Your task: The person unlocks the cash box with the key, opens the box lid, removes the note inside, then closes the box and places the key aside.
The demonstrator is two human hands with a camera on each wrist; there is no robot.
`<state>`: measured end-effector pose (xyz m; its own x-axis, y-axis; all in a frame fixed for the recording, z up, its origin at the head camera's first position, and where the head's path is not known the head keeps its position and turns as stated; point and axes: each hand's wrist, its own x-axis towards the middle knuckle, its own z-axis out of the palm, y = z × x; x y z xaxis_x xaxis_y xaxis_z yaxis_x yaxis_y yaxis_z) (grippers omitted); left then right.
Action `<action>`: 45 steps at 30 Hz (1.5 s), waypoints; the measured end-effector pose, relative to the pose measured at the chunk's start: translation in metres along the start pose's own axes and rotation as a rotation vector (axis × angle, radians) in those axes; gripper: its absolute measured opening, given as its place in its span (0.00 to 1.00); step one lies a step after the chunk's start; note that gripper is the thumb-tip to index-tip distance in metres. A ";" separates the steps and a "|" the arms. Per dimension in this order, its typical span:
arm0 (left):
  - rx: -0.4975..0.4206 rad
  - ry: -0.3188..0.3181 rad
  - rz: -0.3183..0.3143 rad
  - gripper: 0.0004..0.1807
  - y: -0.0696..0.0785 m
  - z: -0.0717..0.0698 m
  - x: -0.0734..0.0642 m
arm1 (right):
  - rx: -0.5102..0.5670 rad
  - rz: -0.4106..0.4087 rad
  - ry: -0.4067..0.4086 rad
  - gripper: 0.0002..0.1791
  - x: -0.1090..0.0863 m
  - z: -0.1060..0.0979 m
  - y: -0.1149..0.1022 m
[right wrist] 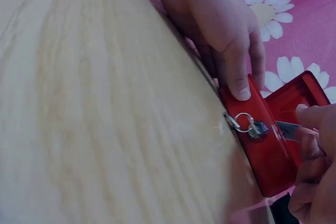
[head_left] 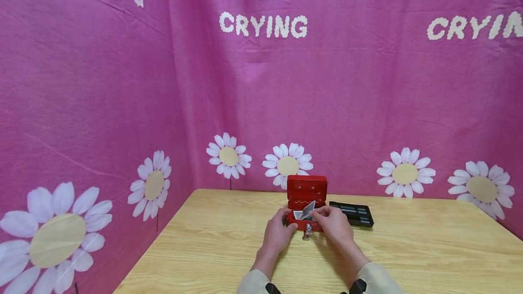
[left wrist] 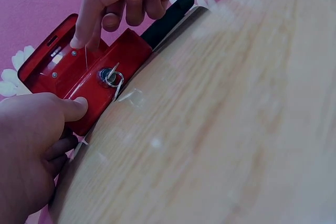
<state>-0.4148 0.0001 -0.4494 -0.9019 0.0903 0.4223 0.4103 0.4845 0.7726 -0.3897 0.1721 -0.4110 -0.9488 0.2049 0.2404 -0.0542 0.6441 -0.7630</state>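
A small red cash box (left wrist: 135, 51) stands on the table with its lid (head_left: 307, 189) raised at the back. Keys on a ring (left wrist: 116, 80) hang from the lock in its front. My left hand (head_left: 278, 234) holds the box's left end, its thumb on the front face and its fingers around the side. With thumb and fingertips, my right hand (head_left: 336, 225) pinches a thin, flat, greyish card (head_left: 309, 208) that tilts up over the open box. Another whitish flat piece (head_left: 298, 215) lies inside to its left. The box's floor is mostly hidden.
A black compartment tray (head_left: 359, 215) lies on the table right of the box, close behind my right hand. The wooden table (head_left: 220, 239) reaches back to a pink cloth wall (head_left: 343, 103) with daisies and lettering. Another cloth side stands at the left.
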 end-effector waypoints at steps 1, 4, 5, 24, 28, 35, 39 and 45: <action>-0.002 -0.002 -0.001 0.20 0.000 0.000 0.000 | -0.008 0.003 0.003 0.17 0.000 0.001 0.000; -0.007 -0.006 -0.005 0.20 0.000 -0.001 0.000 | -0.031 0.012 0.013 0.18 0.001 0.004 0.001; -0.004 -0.004 -0.001 0.20 0.000 0.000 0.000 | -0.035 0.009 0.017 0.18 0.001 0.005 0.001; -0.015 -0.011 -0.008 0.20 0.001 0.000 -0.002 | -0.030 -0.014 0.075 0.13 0.002 0.007 0.005; -0.022 -0.020 -0.025 0.21 0.002 -0.001 -0.001 | 0.016 -0.007 0.085 0.13 0.003 0.005 0.004; -0.020 -0.008 -0.018 0.20 0.002 -0.001 0.000 | 0.096 -0.009 0.091 0.13 0.004 -0.001 0.002; -0.028 -0.015 -0.021 0.20 0.001 -0.001 0.000 | 0.129 -0.017 0.091 0.12 0.005 -0.005 0.003; -0.023 -0.023 -0.026 0.20 0.003 -0.001 -0.001 | 0.164 -0.013 0.105 0.12 0.006 -0.013 0.005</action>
<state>-0.4126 0.0009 -0.4474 -0.9150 0.0982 0.3913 0.3896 0.4668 0.7939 -0.3916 0.1864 -0.4053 -0.9103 0.2787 0.3059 -0.1245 0.5206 -0.8447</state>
